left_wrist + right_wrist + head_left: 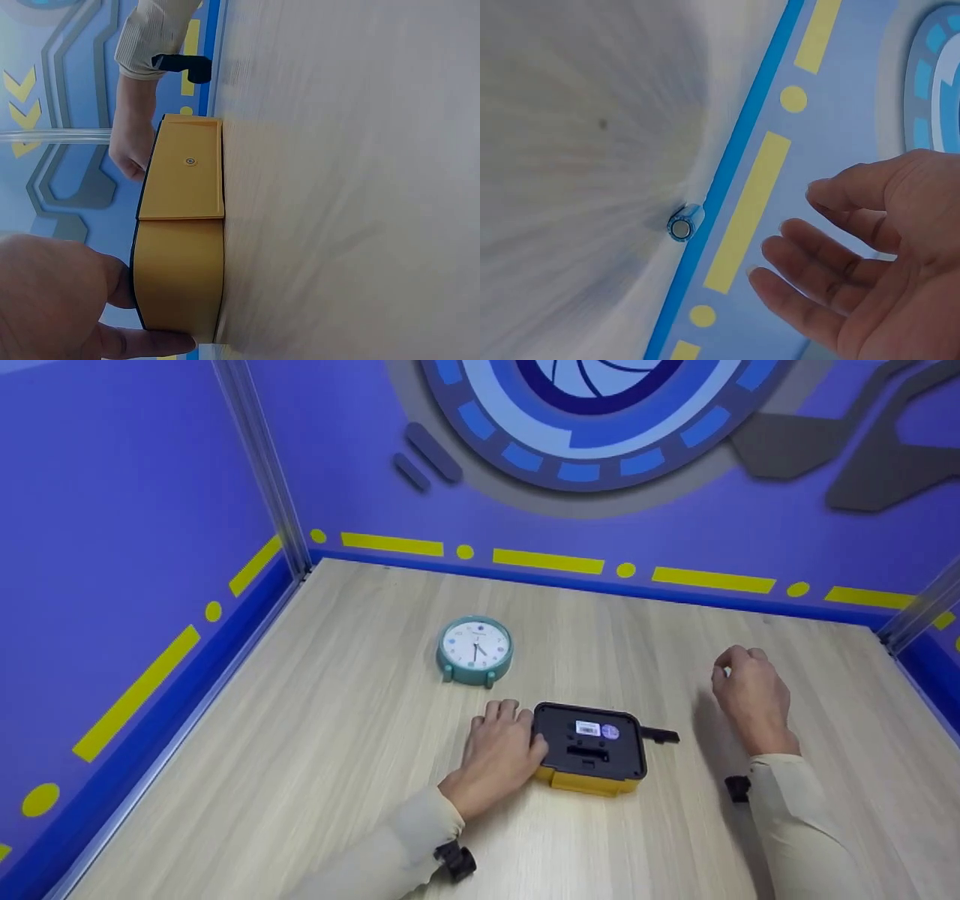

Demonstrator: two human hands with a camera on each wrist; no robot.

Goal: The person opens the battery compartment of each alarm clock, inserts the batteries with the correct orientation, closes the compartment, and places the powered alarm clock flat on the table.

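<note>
A yellow box-shaped device (591,742) lies with its black back up, showing two stickers and a slot-like recess. My left hand (499,750) holds its left end, the thumb at the black edge and a finger along the yellow side (180,277). At the device's right side is a narrow black piece (661,735), perhaps a cover. Farther right, my right hand (752,697) is raised over the table, fingers loosely bent with nothing between them. Beyond its fingertips, in the right wrist view, a small blue battery (684,223) is on the table, apart from the hand.
A round teal alarm clock (476,651) lies face up behind the device, left of centre. The wooden tabletop (337,697) meets blue-purple printed panels (360,495) at the back and sides. Metal posts (274,465) stand at the back corners.
</note>
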